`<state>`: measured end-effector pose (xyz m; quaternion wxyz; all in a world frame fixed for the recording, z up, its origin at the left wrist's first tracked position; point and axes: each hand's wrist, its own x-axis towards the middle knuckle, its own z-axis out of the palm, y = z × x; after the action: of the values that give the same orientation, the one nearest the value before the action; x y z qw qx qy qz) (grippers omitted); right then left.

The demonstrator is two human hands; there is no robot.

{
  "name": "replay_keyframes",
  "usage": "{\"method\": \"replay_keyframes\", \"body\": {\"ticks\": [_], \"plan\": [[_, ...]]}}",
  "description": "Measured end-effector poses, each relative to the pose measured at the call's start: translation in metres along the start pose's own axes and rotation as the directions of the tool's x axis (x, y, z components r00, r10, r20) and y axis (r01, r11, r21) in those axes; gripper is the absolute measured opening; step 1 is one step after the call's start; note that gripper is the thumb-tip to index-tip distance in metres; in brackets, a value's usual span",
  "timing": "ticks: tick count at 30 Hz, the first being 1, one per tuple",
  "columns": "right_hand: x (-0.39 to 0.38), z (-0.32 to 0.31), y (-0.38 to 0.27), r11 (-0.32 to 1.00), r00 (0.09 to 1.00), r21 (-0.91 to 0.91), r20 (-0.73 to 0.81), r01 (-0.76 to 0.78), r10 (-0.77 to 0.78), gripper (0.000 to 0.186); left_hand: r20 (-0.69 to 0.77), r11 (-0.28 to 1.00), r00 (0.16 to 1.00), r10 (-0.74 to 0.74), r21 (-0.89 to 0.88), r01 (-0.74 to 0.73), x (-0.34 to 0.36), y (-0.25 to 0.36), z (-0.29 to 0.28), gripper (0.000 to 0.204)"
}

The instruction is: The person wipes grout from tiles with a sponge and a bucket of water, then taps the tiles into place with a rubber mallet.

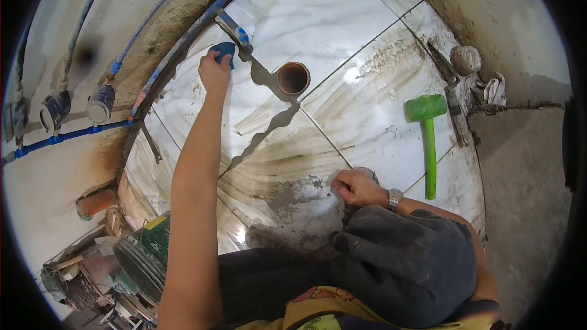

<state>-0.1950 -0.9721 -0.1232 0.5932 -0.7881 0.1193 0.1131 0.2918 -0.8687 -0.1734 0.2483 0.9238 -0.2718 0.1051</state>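
My left hand [215,74] reaches far forward over the smeared white floor tiles [318,9]. Its fingers are closed on a dark blue sponge-like pad [224,52], pressed to the tile beside a blue-painted pipe fitting [242,38]. To the right of that hand, a round brown pipe opening [293,78] stands up through the floor. Closer to me, my right hand [359,188], with a watch on the wrist, rests curled on the tile in front of my knee. A greyish, wet-looking patch shows at its knuckles; what the fingers hold, if anything, is hidden.
A green mallet [427,110] lies on the tiles at right. Blue pipes [73,134] with valves run along the left wall, above an orange pipe stub [98,203]. A green bucket [143,247] and debris stand lower left. Rubble and a round lump [465,60] line the right edge.
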Motion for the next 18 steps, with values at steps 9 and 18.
{"method": "replay_keyframes", "body": {"ticks": [9, 18], "plan": [[0.004, 0.003, 0.0, 0.999, 0.999, -0.01, 0.028, -0.034, 0.034, 0.02, 0.001, 0.977, 0.994, -0.112, -0.182, 0.11, -0.046, 0.041, -0.005, 0.034], [0.001, 0.005, 0.008, 0.998, 0.999, -0.049, -0.005, -0.034, 0.033, 0.021, 0.21, 0.925, 0.967, -0.146, -0.316, 0.209, -0.059, 0.053, -0.027, 0.022]]}}
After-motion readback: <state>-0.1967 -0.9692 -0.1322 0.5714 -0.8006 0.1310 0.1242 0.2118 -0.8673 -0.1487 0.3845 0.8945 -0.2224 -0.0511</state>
